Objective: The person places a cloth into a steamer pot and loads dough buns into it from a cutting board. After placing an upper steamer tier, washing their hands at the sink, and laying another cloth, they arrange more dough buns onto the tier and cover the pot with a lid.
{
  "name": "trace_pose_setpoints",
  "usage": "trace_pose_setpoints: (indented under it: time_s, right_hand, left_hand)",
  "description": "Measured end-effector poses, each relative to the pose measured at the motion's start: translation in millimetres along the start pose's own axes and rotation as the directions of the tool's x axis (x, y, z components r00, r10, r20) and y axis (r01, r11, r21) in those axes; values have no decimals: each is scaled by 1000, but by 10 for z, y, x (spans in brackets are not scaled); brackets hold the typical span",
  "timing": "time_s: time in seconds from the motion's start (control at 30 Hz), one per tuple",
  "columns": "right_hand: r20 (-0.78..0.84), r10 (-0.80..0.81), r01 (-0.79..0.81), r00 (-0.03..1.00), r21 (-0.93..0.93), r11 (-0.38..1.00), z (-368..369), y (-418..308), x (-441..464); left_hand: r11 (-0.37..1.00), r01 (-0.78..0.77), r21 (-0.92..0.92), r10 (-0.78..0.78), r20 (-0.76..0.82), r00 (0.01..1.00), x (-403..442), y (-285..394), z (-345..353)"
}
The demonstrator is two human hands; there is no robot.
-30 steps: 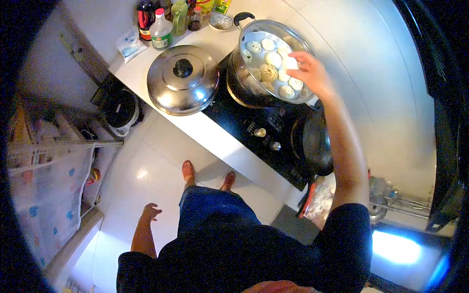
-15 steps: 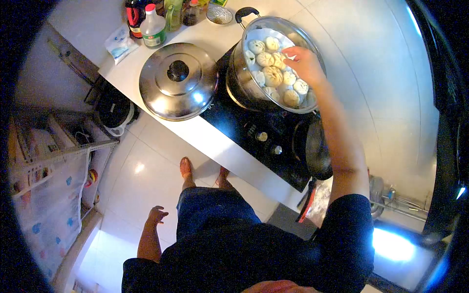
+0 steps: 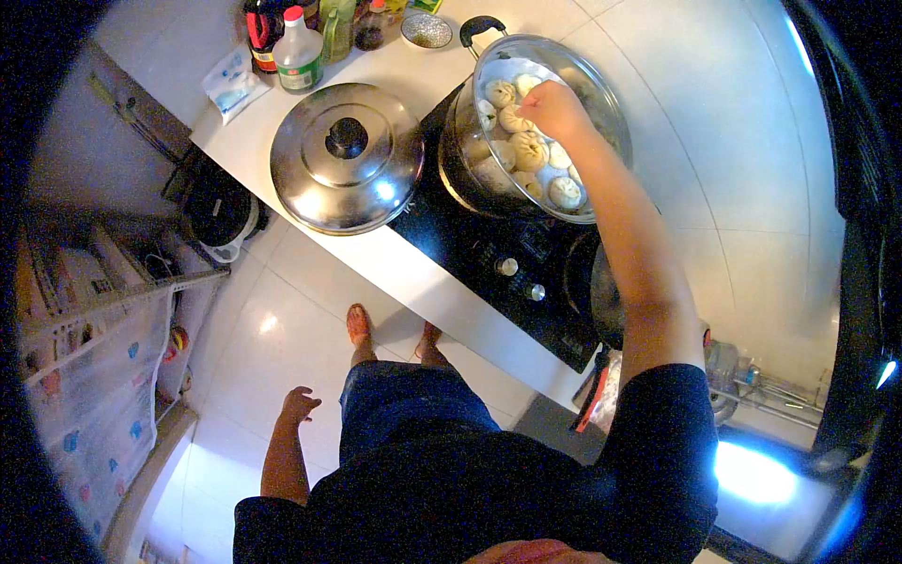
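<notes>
A large steel steamer pot (image 3: pixel 458 155) stands on the black stove, with several pleated steamed buns (image 3: pixel 530 150) lying on white liner inside. My right hand (image 3: pixel 556 113) reaches over the buns with its fingers curled together near the upper ones. The fingertips are turned away, so whatever they pinch is hidden. Down at my side hangs my left hand (image 3: pixel 300 404), fingers loosely apart and holding nothing. Left of the pot, the domed steel lid (image 3: pixel 310 183) with its black knob rests on the counter.
Bottles, among them a white-and-green jug (image 3: pixel 299 61), and a small bowl (image 3: pixel 426 31) line the back counter. A dark pan (image 3: pixel 607 296) sits on the stove's right side, partly behind my arm. Stove knobs (image 3: pixel 508 267) face me.
My right hand has shifted left over the buns, and its fingers have gone from apart to curled together. My left hand has moved up slightly, still empty.
</notes>
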State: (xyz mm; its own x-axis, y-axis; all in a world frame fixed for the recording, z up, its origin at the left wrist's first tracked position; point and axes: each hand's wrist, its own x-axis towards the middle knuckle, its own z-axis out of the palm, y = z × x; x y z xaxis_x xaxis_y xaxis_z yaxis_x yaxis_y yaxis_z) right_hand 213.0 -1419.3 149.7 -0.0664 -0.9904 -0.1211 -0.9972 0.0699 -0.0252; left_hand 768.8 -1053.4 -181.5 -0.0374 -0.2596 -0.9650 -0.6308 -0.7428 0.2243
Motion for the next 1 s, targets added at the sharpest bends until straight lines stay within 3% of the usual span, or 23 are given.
trace_pose_setpoints:
  time_s: [0.13, 0.23, 0.33, 0.43, 0.53, 0.63, 0.73, 0.83, 0.93, 1.0]
  right_hand:
    - [-82, -35, 23, 996, -140, 990, 145, 24, 145]
    - [66, -190, 190, 980, 3, 982, 58, 36, 102]
    - [-34, -529, 529, 848, 18, 848, -65, 80, 30]
    - [-110, -455, 467, 884, 259, 845, -67, 120, -2]
    - [-113, -305, 325, 946, 316, 891, -19, 115, 30]
    - [20, -98, 94, 995, 144, 985, -63, 134, 82]
    - [105, -76, 77, 991, -6, 997, -78, 117, 73]
    - [43, -225, 229, 973, -156, 961, 107, 192, 158]
    - [70, -189, 184, 979, 74, 980, 137, 188, 155]
    - [137, -172, 162, 975, 83, 983, 69, 108, 122]
  left_hand:
    - [994, -3, 113, 7, -37, 999, -12, -115, 23]
    - [999, 6, 50, -5, -10, 1000, -96, -58, 13]
    - [991, -72, 109, 68, 38, 997, 51, -123, 34]
    - [999, -42, 12, 42, 0, 999, 85, -131, 72]
    - [995, -59, 79, 60, -11, 998, 32, -13, 47]
    - [993, -103, 49, 103, 16, 995, 112, -42, 22]
    - [994, -95, 54, 95, 11, 995, 162, -61, 10]
    - [997, -57, 42, 56, 14, 998, 53, 65, -8]
    - [997, -35, 63, 34, 15, 999, 12, 101, -2]
    - [998, -54, 42, 54, 10, 999, 21, 53, 7]
